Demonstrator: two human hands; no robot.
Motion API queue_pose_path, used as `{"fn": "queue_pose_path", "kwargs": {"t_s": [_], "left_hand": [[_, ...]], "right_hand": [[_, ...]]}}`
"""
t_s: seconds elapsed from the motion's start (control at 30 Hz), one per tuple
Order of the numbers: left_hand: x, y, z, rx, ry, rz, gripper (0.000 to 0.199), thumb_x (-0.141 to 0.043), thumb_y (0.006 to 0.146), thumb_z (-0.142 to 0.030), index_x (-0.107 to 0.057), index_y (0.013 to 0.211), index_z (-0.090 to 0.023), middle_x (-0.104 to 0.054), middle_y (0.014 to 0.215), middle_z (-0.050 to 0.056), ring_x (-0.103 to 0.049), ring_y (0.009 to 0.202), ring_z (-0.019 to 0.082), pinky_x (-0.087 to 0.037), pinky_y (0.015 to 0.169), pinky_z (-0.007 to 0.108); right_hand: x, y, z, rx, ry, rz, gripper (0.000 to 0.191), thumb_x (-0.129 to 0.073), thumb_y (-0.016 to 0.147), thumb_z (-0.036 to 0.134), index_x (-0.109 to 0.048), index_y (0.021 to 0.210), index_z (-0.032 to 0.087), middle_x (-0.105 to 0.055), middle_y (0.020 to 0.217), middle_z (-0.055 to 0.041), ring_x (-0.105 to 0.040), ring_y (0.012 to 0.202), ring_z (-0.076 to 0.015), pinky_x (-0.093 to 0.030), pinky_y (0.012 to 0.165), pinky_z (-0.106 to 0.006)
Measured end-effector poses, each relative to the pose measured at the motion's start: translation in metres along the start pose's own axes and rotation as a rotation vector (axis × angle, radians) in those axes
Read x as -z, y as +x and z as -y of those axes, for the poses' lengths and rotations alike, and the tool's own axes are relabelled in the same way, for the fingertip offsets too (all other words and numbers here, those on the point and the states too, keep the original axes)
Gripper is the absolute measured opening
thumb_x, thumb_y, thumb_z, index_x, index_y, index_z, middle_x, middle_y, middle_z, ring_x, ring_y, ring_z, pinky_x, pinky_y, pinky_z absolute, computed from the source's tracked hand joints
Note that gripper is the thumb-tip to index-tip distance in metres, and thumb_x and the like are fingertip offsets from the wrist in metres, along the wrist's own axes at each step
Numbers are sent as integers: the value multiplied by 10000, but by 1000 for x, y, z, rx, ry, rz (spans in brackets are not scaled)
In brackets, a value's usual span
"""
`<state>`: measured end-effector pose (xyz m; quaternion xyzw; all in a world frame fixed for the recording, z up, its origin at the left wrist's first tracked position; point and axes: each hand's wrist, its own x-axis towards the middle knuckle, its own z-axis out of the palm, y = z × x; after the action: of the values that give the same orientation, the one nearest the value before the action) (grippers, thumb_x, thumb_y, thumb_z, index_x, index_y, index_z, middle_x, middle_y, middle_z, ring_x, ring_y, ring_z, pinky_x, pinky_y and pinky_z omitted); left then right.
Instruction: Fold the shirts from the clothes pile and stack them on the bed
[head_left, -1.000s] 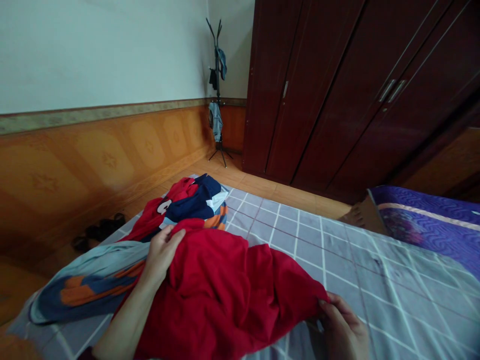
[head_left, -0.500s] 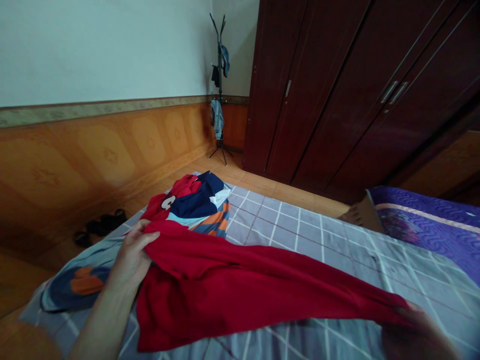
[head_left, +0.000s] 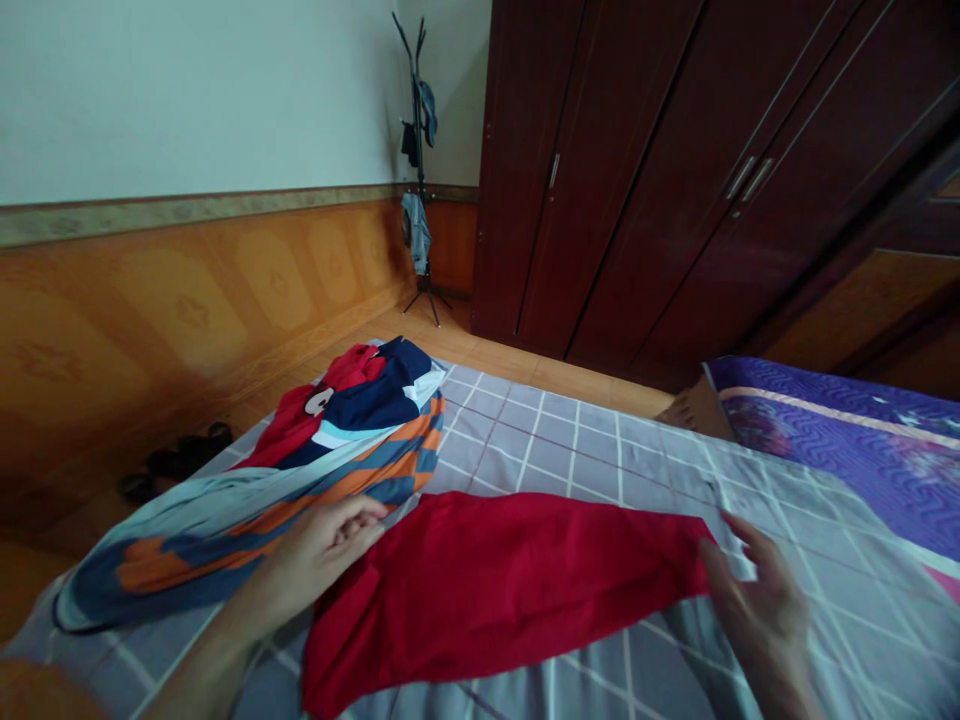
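Observation:
A pair of red trousers (head_left: 495, 580), folded lengthwise, lies across the checked bed sheet (head_left: 517, 440). My left hand (head_left: 337, 545) is at the wide left end of the trousers, its fingers loosely bent and apart from the thumb, with no cloth visibly gripped. At the narrow right end, my right hand (head_left: 761, 590) has thumb and fingers spread, the thumb touching or just beside the cloth edge. Left of the trousers lies an orange and blue striped garment (head_left: 382, 465). A heap with a red garment (head_left: 292, 420) and a navy garment (head_left: 375, 395) rests at its far end.
Dark sandals (head_left: 180, 460) sit on the floor left of the bed. A coat rack (head_left: 420, 170) stands in the corner beside a dark red wardrobe (head_left: 600, 180). At the right are a cardboard box (head_left: 694, 410) and a purple patterned mattress (head_left: 840, 420).
The red trousers, held stretched between both hands before, now lie on the sheet. Both hands have let go, and my right hand has moved left and up. The view has shifted slightly right.

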<state>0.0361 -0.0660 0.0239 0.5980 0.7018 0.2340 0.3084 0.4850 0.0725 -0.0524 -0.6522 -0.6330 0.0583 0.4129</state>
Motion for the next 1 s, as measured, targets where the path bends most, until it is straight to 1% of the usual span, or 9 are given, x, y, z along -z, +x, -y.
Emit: {"fn": "queue_pose_path", "kwargs": {"t_s": [0.13, 0.23, 0.37, 0.57, 0.63, 0.7, 0.8, 0.9, 1.0], "left_hand": [[-40, 29, -7, -94, 197, -126, 258, -523, 830, -345, -615, 1007, -182, -649, 1057, 101, -594, 1023, 255, -423, 918, 374], [-48, 30, -17, -119, 163, -101, 124, -469, 822, -267, -568, 807, -194, -651, 873, 62, -620, 852, 220, -461, 810, 342], [-33, 6, -33, -226, -77, -113, 50, -466, 789, -220, -478, 741, -210, -637, 897, 47, -597, 892, 197, -452, 838, 313], [-55, -31, -57, -249, -259, 526, 160, -439, 739, -81, -534, 721, -209, -667, 921, -4, -609, 860, 142, -452, 791, 237], [-72, -30, -63, -211, -170, 573, 215, -448, 716, -67, -591, 774, -218, -660, 838, -21, -603, 794, 127, -447, 737, 210], [-82, -24, -63, -222, -152, 458, 176, -472, 730, -104, -601, 791, -206, -633, 782, -13, -585, 716, 122, -447, 664, 199], [-84, -11, -55, -293, -149, 212, 148, -570, 716, -173, -591, 860, -198, -615, 860, 16, -579, 689, 132, -464, 595, 207], [-82, -3, -42, -408, 7, 41, 466, -691, 594, -140, -582, 1037, -236, -598, 1076, 41, -599, 941, 205, -512, 772, 279], [-88, 0, -35, -495, 147, -51, 566, -699, 568, -100, -563, 1096, -252, -589, 1117, 42, -578, 1039, 236, -495, 890, 345]], "right_hand": [[-18, -9, 23, 334, -35, 192, 466, -451, 857, 487, -606, 1121, 136, -649, 1060, -150, -598, 1011, -299, -475, 883, -465], [-22, -17, 32, 339, -67, 349, 392, -425, 904, 447, -643, 1081, 174, -695, 922, -91, -651, 858, -242, -525, 763, -382], [-18, -23, 38, 261, -130, 338, 395, -413, 922, 450, -647, 1104, 188, -713, 932, -76, -678, 808, -230, -537, 668, -328], [-20, -28, 49, 434, -73, 245, 341, -432, 914, 276, -573, 1199, 152, -656, 1092, -109, -602, 990, -244, -510, 831, -393], [-23, -29, 51, 537, -40, 252, 400, -426, 888, 190, -505, 1277, 142, -583, 1234, -123, -508, 1145, -260, -461, 929, -433], [-25, -31, 53, 584, -40, 281, 463, -420, 858, 132, -457, 1319, 123, -566, 1249, -134, -470, 1171, -272, -439, 948, -458], [-24, -31, 55, 551, -49, 349, 368, -422, 833, 93, -579, 1163, 138, -642, 972, -103, -545, 925, -244, -485, 803, -413], [-19, -27, 57, 506, -13, 372, 255, -432, 781, 50, -642, 863, 168, -602, 765, -59, -520, 762, -210, -466, 682, -358], [-14, -26, 60, 468, 19, 333, 224, -442, 752, 42, -621, 802, 168, -588, 747, -53, -511, 762, -208, -451, 668, -343]]}}
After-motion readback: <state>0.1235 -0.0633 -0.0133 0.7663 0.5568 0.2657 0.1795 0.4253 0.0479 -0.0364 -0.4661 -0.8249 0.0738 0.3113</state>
